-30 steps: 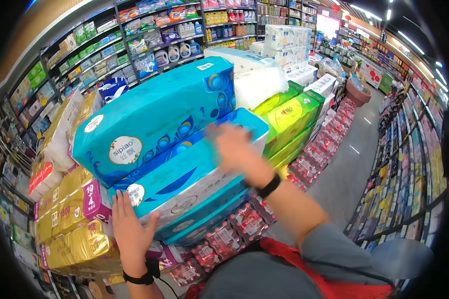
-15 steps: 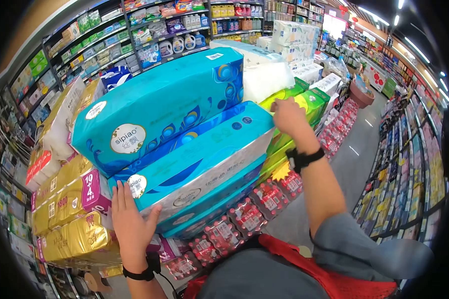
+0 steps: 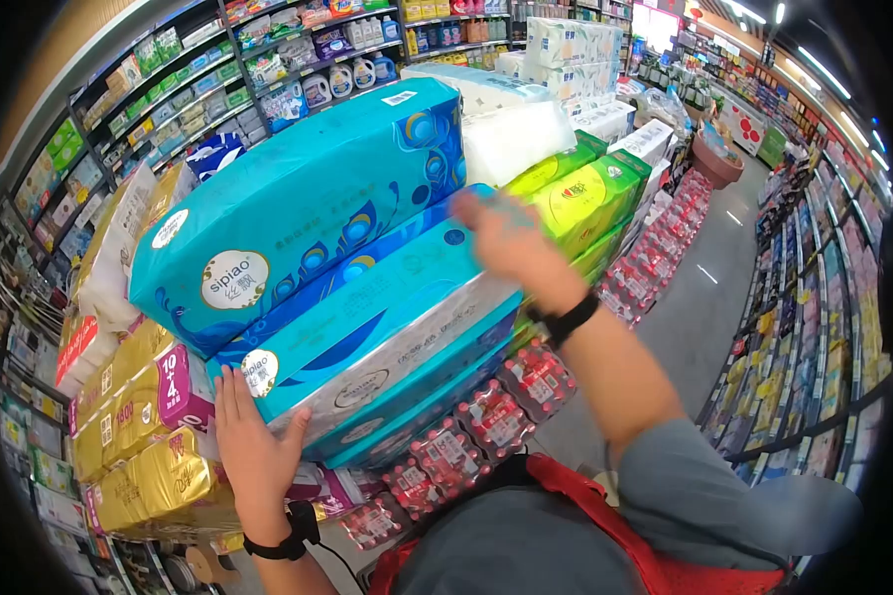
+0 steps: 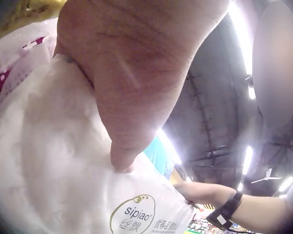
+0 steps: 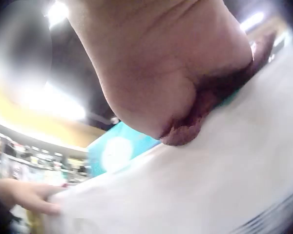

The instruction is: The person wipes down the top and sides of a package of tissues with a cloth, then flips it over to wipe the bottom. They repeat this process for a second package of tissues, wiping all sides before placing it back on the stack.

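Note:
A teal tissue multipack point(image 3: 367, 288) labelled "sipiao" lies on top of similar packs, its white side facing me. At its left front corner rests my left hand point(image 3: 255, 451), fingers straight against the end and thumb on the white side. In the left wrist view, the thumb point(image 4: 124, 158) touches the white wrapper point(image 4: 63, 146). My right hand point(image 3: 521, 243), blurred, is over the pack's right end. In the right wrist view it lies across the upper edge of the white side point(image 5: 210, 170). A second teal pack point(image 3: 298, 213) stands behind, higher up.
Gold tissue packs point(image 3: 154, 476) are stacked at left, green packs point(image 3: 585, 203) at right. White packs point(image 3: 516, 144) lie behind. Shrink-wrapped red bottles point(image 3: 496, 416) line the floor below. An aisle point(image 3: 700, 297) runs along the right-hand shelves point(image 3: 814, 327).
My right hand first moved off the pack's right end to the green packs' edge, then came back left over the teal top. The left hand has stayed at its corner.

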Available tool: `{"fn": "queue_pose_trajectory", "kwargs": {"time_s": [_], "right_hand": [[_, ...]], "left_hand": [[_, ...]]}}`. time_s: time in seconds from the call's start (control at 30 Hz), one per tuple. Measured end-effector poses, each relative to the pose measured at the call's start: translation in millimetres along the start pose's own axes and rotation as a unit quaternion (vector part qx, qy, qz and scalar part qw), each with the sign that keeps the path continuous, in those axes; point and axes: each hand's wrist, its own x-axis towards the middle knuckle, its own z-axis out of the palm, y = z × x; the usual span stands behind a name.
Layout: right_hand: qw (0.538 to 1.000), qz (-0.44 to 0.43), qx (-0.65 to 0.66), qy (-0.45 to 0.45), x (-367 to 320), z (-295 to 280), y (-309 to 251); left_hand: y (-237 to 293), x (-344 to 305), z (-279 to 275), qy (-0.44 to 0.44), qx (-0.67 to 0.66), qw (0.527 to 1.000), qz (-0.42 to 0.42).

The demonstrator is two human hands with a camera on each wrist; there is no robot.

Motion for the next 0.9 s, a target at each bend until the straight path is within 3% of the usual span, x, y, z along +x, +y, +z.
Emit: {"fn": "queue_pose_trajectory", "kwargs": {"time_s": [0.03,0.1,0.13,0.17,0.23,0.3,0.37,0.4,0.43,0.47,0.53,0.6,0.67,0.7,0.73,0.77,0.83,0.9], "right_hand": [[0.989,0.106,-0.099,-0.035,7,-24,26],[0.972,0.149,-0.171,-0.060,8,-28,107],[0.957,0.172,-0.227,-0.057,2,-32,112],[0.968,0.160,-0.192,-0.021,-2,-30,113],[0.983,0.132,-0.116,0.048,-19,-47,47],[0.995,0.001,-0.019,0.096,-26,-40,-33],[0.954,-0.198,0.048,0.221,-46,6,-108],[0.965,-0.196,0.044,0.170,-57,38,-156],[0.975,-0.217,0.023,0.035,-72,48,-195],[0.972,-0.227,0.032,0.047,-74,75,-224],[0.971,-0.234,0.022,0.049,-63,76,-231],[0.974,-0.227,-0.018,0.014,-46,64,-186],[0.982,-0.146,-0.076,0.097,-17,63,-100],[0.994,-0.108,-0.003,0.026,-4,25,-60],[0.985,-0.121,0.076,0.096,15,56,11],[0.994,0.053,-0.092,-0.027,21,6,19],[0.987,0.114,-0.116,-0.012,12,-23,49],[0.987,0.119,-0.106,-0.015,7,-27,54]], "left_hand": [[0,0,0,-0.001,0.001,1.000,-0.002],[-1,-2,0,0.002,0.000,1.000,-0.003],[-2,-3,0,0.003,-0.002,1.000,0.000],[-1,-1,1,0.008,-0.007,1.000,0.002],[3,2,0,0.006,-0.009,1.000,-0.001],[2,1,-4,0.003,0.000,1.000,-0.003],[2,2,-2,0.000,0.007,1.000,-0.001],[1,2,1,0.000,0.004,1.000,0.002],[-3,0,4,0.001,0.001,1.000,0.005],[-5,0,4,0.003,-0.002,1.000,0.007],[-4,-1,1,0.002,-0.001,1.000,0.006],[-2,-3,-1,0.002,-0.003,1.000,0.004],[1,-4,-3,0.004,-0.009,1.000,0.004],[2,-5,-2,0.007,-0.011,1.000,0.006],[1,-5,0,0.013,-0.013,1.000,0.007],[0,-5,0,0.018,-0.015,1.000,0.008],[-1,-4,2,0.029,-0.013,0.999,0.015],[-1,-7,4,0.034,-0.024,0.999,0.016]]}}
